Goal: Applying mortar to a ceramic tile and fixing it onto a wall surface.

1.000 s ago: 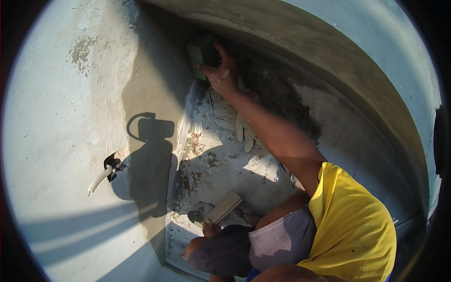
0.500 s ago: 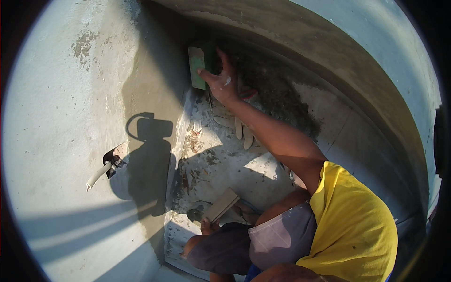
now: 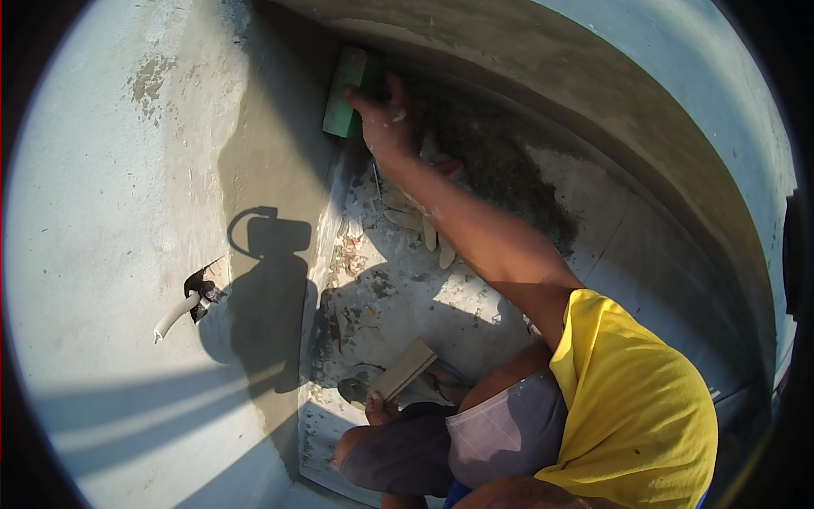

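Observation:
My right hand (image 3: 390, 127) reaches to the far corner, its fingers closed around a green block-shaped plastering float (image 3: 346, 97). The float lies up against the damp grey-brown plaster of the left wall (image 3: 280, 127); its grip side is hidden in shadow. Low in the view, by my bent knee, my left hand (image 3: 379, 411) grips the end of a flat, tan, board-like piece (image 3: 404, 371) with a groove along its edge. That piece is held tilted above the floor.
Pale work gloves (image 3: 432, 236) lie on the stained floor below my right forearm. A white pipe or cable end (image 3: 175, 317) juts from a hole in the left wall. The curved wall (image 3: 593, 93) rings the far and right sides. Dark wet mortar (image 3: 509, 170) covers floor near it.
My right hand has moved the green float farther up and slightly left along the wall, and the float has tilted. The left hand and its board-like piece have barely shifted.

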### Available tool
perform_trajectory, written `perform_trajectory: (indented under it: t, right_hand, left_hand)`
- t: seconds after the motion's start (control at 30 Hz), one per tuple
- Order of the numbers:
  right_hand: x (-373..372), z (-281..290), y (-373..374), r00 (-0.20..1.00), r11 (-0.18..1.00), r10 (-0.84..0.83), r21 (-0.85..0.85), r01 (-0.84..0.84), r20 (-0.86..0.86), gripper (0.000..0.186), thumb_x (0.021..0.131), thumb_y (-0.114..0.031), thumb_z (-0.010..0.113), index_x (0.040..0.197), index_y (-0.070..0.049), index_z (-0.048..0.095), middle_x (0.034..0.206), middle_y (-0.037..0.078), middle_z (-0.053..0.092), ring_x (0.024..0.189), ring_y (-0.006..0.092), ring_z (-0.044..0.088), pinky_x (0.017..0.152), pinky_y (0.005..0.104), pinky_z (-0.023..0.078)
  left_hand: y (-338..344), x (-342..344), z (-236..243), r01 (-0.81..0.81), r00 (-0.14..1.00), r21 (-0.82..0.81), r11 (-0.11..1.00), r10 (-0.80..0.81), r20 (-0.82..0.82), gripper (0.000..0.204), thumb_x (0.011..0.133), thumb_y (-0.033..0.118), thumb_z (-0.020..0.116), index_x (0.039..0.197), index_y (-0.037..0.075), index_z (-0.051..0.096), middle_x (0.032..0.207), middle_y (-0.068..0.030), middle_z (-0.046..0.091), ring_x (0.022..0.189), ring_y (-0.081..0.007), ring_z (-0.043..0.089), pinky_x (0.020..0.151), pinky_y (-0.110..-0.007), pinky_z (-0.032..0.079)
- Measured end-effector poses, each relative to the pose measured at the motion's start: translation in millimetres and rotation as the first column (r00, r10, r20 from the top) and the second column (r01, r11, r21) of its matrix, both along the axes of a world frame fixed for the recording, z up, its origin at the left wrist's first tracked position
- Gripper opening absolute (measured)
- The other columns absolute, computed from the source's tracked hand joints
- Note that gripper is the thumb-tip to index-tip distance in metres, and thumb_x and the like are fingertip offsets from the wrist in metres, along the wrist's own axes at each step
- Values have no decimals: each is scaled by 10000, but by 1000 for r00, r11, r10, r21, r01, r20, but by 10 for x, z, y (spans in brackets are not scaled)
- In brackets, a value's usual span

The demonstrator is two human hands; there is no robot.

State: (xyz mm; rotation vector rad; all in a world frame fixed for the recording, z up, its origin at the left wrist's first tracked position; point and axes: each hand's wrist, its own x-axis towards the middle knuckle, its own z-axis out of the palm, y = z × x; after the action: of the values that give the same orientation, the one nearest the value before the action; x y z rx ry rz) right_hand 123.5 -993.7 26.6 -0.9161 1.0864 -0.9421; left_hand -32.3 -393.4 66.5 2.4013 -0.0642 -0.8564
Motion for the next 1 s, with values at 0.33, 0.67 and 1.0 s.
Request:
perform_trajectory:
  t: [0.33, 0.67, 1.0]
  right_hand:
    - [-115, 95, 381, 980, 969, 19, -245, 30, 198, 661, 783, -195, 751, 1328, 47, 466, 1136, 136, 630, 1045, 192, 591, 936, 317, 448]
    - [39, -142, 86, 994, 993, -75, -93, 68, -80, 694, 786, -291, 741, 1335, 30, 461, 1184, 165, 600, 1077, 257, 580, 950, 360, 438]
    - [-142, 106, 336, 967, 966, 92, -257, -29, 237, 654, 813, -196, 726, 1362, 27, 449, 1189, 139, 614, 1102, 190, 572, 974, 303, 427]
  left_hand:
    - [-38, 57, 25, -366, 920, -24, 930, 358, -162, 362, 959, 310, 558, 1128, -6, 507, 986, -114, 588, 816, -185, 582, 748, -313, 494]
    - [-83, 36, 95, 264, 956, 175, 948, -282, 85, 347, 927, 243, 620, 1109, -30, 507, 934, -135, 590, 787, -198, 574, 717, -316, 484]
    - [31, 115, 168, 545, 763, 282, 790, -607, 224, 366, 926, 262, 623, 1129, -18, 502, 940, -131, 586, 798, -196, 565, 720, -337, 485]
